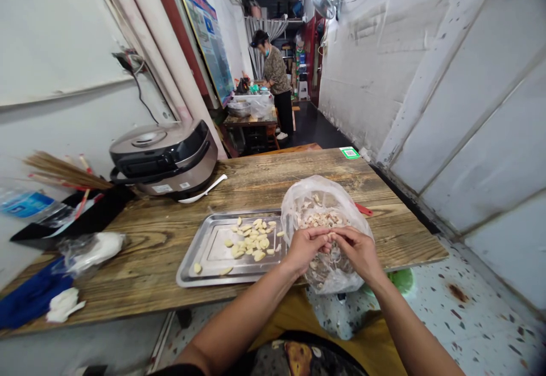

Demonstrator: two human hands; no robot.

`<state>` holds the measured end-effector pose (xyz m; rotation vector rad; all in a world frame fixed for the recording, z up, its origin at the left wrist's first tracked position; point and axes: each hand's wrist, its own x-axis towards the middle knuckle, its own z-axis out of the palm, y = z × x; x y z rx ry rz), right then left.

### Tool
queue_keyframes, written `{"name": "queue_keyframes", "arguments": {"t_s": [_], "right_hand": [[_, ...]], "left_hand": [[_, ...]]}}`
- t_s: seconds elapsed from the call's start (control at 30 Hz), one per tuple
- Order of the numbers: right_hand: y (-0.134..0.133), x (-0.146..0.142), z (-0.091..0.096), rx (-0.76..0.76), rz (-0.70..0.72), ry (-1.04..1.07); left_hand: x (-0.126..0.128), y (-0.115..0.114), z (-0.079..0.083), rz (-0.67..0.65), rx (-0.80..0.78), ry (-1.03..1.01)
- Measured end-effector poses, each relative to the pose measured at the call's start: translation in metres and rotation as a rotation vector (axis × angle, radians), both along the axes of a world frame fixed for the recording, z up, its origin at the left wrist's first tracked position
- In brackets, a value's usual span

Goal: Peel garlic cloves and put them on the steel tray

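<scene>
Garlic clove [330, 235] pinched between left hand [305, 248] and right hand [358, 251] fingers over plastic bag [324, 205]; bag overhangs desk [264, 180] edge, spill likely if nudged.

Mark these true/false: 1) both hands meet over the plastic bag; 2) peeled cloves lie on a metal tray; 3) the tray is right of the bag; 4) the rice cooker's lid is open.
1. True: the left hand and right hand meet over the plastic bag.
2. True: peeled cloves lie on the metal tray.
3. False: the tray is left of the bag.
4. False: the rice cooker has its lid shut.
</scene>
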<state>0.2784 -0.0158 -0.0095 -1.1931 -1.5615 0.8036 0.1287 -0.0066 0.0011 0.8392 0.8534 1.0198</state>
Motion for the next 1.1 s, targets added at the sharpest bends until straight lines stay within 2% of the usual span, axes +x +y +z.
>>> {"name": "queue_keyframes", "arguments": {"t_s": [0.1, 0.2, 0.37, 0.63, 0.7, 0.87, 1.0, 1.1], "right_hand": [[-0.002, -0.002, -0.001, -0.182, -0.018, 0.256], [-0.005, -0.004, 0.000, -0.266, 0.012, 0.395], [-0.008, -0.006, 0.006, -0.285, -0.018, 0.439], [-0.007, -0.005, 0.004, -0.246, -0.053, 0.406], [-0.009, -0.006, 0.005, -0.234, -0.058, 0.387], [-0.011, -0.009, 0.009, -0.236, -0.029, 0.412], [-0.010, -0.014, 0.008, -0.269, -0.017, 0.524], [-0.009, -0.014, 0.008, -0.348, 0.021, 0.709]], "left_hand": [[0.000, 0.001, -0.001, 0.031, -0.034, 0.005], [0.000, 0.002, -0.002, 0.053, 0.051, 0.081], [0.001, -0.001, -0.001, 0.035, 0.200, 0.151], [0.001, -0.002, 0.003, 0.083, 0.253, 0.224], [0.001, -0.003, 0.004, 0.089, 0.291, 0.284], [-0.001, -0.006, 0.010, 0.155, 0.506, 0.537], [-0.001, -0.005, 0.014, 0.185, 0.538, 0.592], [-0.001, -0.003, 0.017, 0.126, 0.486, 0.537]]}}
